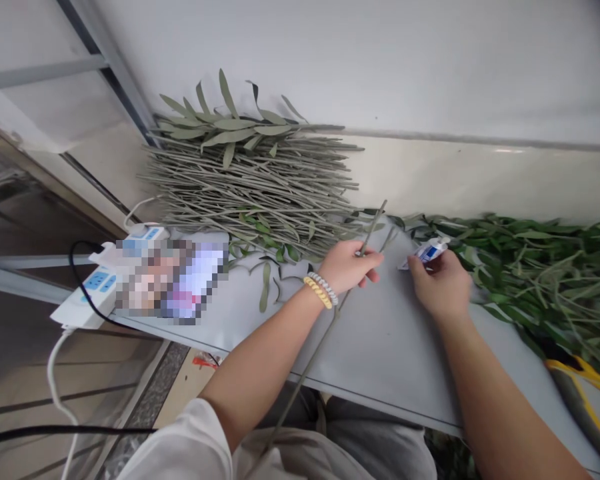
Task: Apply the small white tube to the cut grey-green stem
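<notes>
My left hand [353, 265], with two bead bracelets on its wrist, is closed around a thin grey-green stem [325, 339]. The stem slants from above the fingers down past the table edge towards my lap. A short side branch shows by its upper end. In my right hand [445, 283] is a small white and blue tube [433, 250], pinched between thumb and fingers, its white cap end pointing up and right. The two hands are apart over the grey table [375, 340].
A large pile of bare stems [260, 180] lies at the back left, leafy sprigs [230, 127] on top. Green leafy branches [540, 260] heap at the right, near yellow-handled cutters [583, 380]. A power strip [93, 287] and a blurred phone screen [195, 280] are at the left.
</notes>
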`<state>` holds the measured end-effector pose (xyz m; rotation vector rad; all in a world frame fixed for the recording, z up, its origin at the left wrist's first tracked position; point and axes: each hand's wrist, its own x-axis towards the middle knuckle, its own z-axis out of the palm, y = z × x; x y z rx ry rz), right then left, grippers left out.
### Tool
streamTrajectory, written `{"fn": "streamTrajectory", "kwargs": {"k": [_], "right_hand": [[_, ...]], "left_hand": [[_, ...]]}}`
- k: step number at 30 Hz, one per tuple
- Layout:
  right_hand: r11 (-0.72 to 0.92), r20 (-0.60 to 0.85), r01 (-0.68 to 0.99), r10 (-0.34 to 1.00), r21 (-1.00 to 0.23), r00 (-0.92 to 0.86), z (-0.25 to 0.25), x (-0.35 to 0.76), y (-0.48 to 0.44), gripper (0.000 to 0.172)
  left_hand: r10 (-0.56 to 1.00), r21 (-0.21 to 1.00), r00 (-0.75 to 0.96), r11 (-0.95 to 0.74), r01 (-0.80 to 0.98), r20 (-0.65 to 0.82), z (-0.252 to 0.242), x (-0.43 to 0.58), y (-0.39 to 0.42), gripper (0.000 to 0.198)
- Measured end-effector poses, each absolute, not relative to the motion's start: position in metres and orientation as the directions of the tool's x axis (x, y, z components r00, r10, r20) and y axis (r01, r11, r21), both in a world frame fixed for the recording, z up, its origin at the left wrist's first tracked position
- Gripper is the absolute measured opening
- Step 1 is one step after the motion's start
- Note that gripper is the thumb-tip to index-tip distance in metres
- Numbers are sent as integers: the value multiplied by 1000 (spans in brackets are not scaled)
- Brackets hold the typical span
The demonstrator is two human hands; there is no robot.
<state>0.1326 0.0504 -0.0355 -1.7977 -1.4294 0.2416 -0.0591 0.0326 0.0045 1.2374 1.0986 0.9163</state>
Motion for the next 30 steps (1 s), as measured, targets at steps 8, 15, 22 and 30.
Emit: {"fn": "streamTrajectory", "kwargs": {"k": [8, 15, 22, 30], "right_hand": [[14, 303, 655, 894, -756, 331, -46, 137, 56, 36], [-41, 276, 637, 878, -770, 390, -47, 138, 59, 35], [-24, 279, 656, 893, -754, 354, -39, 129, 87, 27], [-11, 294, 635, 880, -773, 373, -40, 96, 131, 27]], "left_hand": [[958, 990, 253, 138, -1, -133, 0, -57, 34, 14], [959, 992, 254, 129, -10, -122, -5, -57, 37, 15], [962, 990, 236, 141, 7, -138, -6, -56, 37, 11], [957, 982, 224, 190, -12, -182, -12, -55, 41, 11]]}}
